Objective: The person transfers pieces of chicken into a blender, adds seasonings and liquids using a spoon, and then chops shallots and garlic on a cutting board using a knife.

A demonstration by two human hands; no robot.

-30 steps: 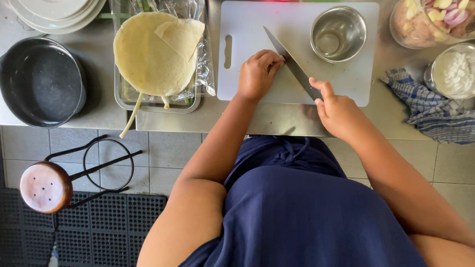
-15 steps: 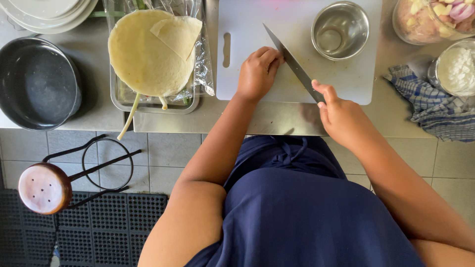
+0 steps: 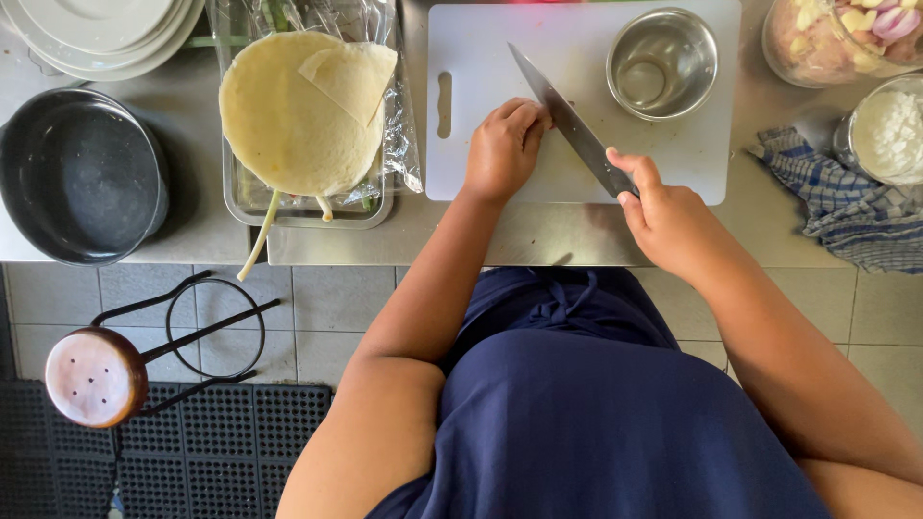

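Right hand (image 3: 673, 216) has its grip closed around the handle of a chef's knife (image 3: 569, 120), whose blade slants up and left over the white cutting board (image 3: 500, 48). Left hand (image 3: 505, 144) is curled, fingers down on the board just beside the blade; what lies under it I cannot tell. A small steel bowl (image 3: 663, 62) stands on the board's upper right corner, near the blade. Left of the board, a foil-lined tray (image 3: 288, 207) carries round flatbreads (image 3: 288, 120); farther left sit a dark round pan (image 3: 82, 178) and stacked plates (image 3: 96, 29). A checked cloth (image 3: 846, 207) lies near the bench's (image 3: 538, 235) front edge at right. Bare board remains at upper left.
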